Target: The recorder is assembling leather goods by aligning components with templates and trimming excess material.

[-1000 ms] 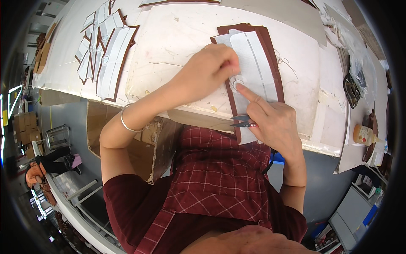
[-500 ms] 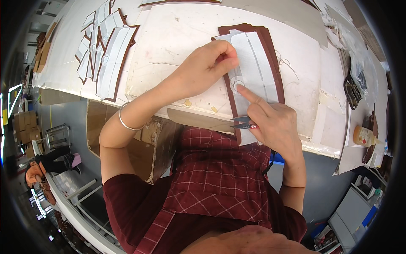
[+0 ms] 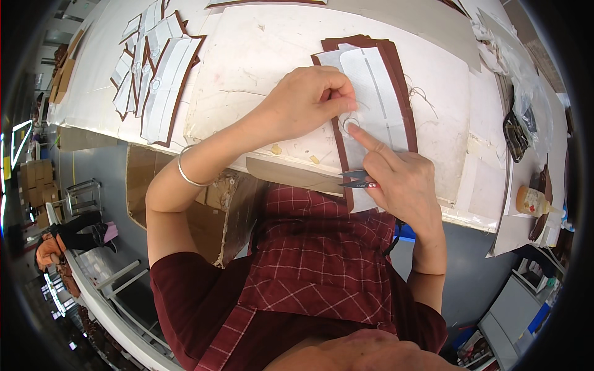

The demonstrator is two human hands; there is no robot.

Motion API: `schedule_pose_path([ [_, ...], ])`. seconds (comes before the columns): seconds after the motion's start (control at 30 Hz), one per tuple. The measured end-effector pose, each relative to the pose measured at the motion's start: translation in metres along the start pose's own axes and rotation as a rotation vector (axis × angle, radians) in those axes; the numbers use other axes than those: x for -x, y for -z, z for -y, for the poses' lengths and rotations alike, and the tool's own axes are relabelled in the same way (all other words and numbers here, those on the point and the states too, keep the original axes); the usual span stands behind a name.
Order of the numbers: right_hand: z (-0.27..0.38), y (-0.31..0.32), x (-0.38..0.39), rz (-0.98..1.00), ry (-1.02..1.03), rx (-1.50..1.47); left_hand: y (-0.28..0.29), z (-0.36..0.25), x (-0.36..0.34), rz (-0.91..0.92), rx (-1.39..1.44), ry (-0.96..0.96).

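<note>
1. Head view: the left hand (image 3: 307, 99) has shifted a little down the white-faced panel (image 3: 375, 117) over the last half second. Its fingertips hung above the round ring mark (image 3: 344, 123) then; now they are just beside its upper edge.
2. The left thumb and fingertips are pinched together. A faint, thin curved edge shows next to them, but I cannot tell whether it is between them or merely behind.
3. The right hand (image 3: 402, 176) has hardly moved. Its index finger is stretched out with the tip on the ring mark, while the remaining fingers curl round the small snips (image 3: 357, 184). The dark blades point left over the panel's lower part, spread apart.
4. The panel lies on top of a stack of brown pieces (image 3: 405, 114) at the near edge of the desk (image 3: 260, 55), its lower end reaching past that edge toward the plaid apron (image 3: 322, 247). Its position looks unchanged.
5. With both hands now gathered at one spot, the work seems centred on the ring mark; the snips appear idle, simply kept in the palm.
6. The separate cluster of similar panels (image 3: 167, 86) lies well apart to the left, untouched.
</note>
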State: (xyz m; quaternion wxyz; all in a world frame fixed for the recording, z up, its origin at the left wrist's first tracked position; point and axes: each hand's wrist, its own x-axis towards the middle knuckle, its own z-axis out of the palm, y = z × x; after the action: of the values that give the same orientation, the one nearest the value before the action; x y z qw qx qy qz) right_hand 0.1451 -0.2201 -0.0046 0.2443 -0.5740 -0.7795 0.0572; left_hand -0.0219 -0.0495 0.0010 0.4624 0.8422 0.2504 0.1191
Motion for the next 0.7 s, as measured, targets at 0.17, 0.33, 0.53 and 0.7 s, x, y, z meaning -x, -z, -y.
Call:
schedule_pose_path([
  [0.17, 0.0, 0.0, 0.0, 0.009, 0.009, 0.022, -0.014, 0.008, 0.001, -0.226, -0.162, -0.187],
  [0.33, 0.0, -0.003, 0.0, -0.007, 0.006, 0.036, -0.021, 0.011, -0.002, -0.356, -0.253, -0.239],
  [0.53, 0.0, -0.002, 0.0, -0.007, 0.002, 0.013, -0.005, 0.008, 0.004, -0.213, 0.148, 0.003],
  [0.7, -0.004, 0.002, -0.003, -0.115, -0.068, -0.249, -0.005, 0.019, 0.007, -0.154, 0.308, 0.013],
])
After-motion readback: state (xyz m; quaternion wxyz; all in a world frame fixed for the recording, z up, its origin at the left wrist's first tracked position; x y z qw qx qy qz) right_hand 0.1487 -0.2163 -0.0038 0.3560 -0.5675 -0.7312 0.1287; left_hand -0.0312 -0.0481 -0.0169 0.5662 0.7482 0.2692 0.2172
